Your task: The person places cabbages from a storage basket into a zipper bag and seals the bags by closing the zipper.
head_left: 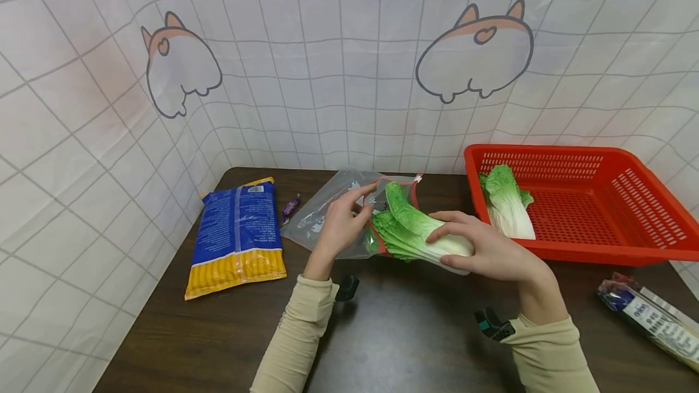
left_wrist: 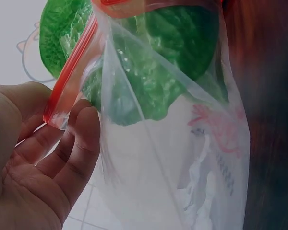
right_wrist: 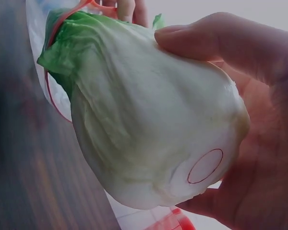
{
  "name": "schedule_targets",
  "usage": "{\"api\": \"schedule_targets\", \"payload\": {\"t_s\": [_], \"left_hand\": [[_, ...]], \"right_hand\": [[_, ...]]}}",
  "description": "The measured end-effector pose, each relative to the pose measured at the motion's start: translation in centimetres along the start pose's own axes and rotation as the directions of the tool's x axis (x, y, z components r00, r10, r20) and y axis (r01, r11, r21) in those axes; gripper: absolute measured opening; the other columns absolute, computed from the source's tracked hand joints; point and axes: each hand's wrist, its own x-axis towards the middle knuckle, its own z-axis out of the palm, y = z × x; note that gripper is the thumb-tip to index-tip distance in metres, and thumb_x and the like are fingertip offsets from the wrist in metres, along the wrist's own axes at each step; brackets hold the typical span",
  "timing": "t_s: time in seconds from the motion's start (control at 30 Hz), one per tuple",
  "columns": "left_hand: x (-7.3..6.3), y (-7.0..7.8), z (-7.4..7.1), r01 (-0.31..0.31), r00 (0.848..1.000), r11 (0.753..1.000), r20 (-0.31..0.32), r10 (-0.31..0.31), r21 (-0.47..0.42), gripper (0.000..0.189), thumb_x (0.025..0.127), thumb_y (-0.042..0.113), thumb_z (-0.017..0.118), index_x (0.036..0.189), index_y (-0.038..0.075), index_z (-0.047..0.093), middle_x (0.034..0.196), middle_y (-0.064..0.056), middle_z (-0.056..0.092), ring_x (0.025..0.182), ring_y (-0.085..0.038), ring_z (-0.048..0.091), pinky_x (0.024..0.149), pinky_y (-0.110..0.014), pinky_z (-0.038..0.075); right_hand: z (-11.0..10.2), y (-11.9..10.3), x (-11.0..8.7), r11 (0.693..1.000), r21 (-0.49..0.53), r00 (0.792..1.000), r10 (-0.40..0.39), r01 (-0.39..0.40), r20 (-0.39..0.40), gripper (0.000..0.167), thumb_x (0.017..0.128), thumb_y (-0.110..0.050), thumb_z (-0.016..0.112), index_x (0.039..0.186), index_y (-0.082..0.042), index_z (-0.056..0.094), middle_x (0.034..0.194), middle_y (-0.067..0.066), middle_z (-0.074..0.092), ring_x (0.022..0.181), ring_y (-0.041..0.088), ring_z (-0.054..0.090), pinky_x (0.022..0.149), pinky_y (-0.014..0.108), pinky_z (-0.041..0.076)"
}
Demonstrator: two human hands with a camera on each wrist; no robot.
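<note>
My right hand [head_left: 491,250] grips a napa cabbage [right_wrist: 134,110] by its white base. In the head view its green leafy end points left, into the mouth of a clear zip bag [head_left: 314,223] with a red zip edge. Through the film in the left wrist view, green leaves [left_wrist: 182,48] show inside the bag. My left hand [head_left: 344,220] pinches the bag's red edge [left_wrist: 74,72] between thumb and fingers. The bag's far part lies flat on the table.
A red basket [head_left: 590,253] with another napa cabbage [head_left: 508,205] stands at the right. Below it lies a clear package with a printed label [head_left: 650,314]. A blue and yellow bag [head_left: 237,235] and a small purple wrapper [head_left: 291,206] lie on the left. A gridded curtain [head_left: 327,77] hangs behind the table.
</note>
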Motion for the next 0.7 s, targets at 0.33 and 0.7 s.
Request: {"api": "schedule_targets", "payload": {"t_s": [0.33, 0.7], "left_hand": [[-0.1, -0.1, 0.0, -0.008, 1.0, 1.0, -0.001, 0.008, 0.015, 0.039, 0.096, 0.011, 0.061, 0.135, 0.013, 0.06, 0.101, -0.006, 0.068, 0.059, -0.011, 0.058, 0.045, -0.025, 0.039], [0.1, 0.2, 0.2, -0.075, 0.996, 0.997, 0.054, 0.073, 0.025, 0.04, 0.095, 0.006, 0.059, 0.136, 0.009, 0.06, 0.128, -0.01, 0.062, 0.072, -0.012, 0.063, 0.051, -0.024, 0.043]], "right_hand": [[0.1, 0.0, 0.2, 0.998, 0.023, 0.998, 0.06, -0.06, -0.019, 0.025, 0.091, -0.026, 0.071, 0.115, -0.03, 0.066, 0.144, 0.008, 0.046, 0.12, 0.026, 0.048, 0.084, 0.039, 0.045], [1.1, -0.2, 0.8, 0.989, 0.07, 0.99, 0.135, -0.133, -0.032, 0.026, 0.09, -0.027, 0.072, 0.116, -0.029, 0.067, 0.142, 0.009, 0.046, 0.125, 0.029, 0.048, 0.091, 0.047, 0.044]]}}
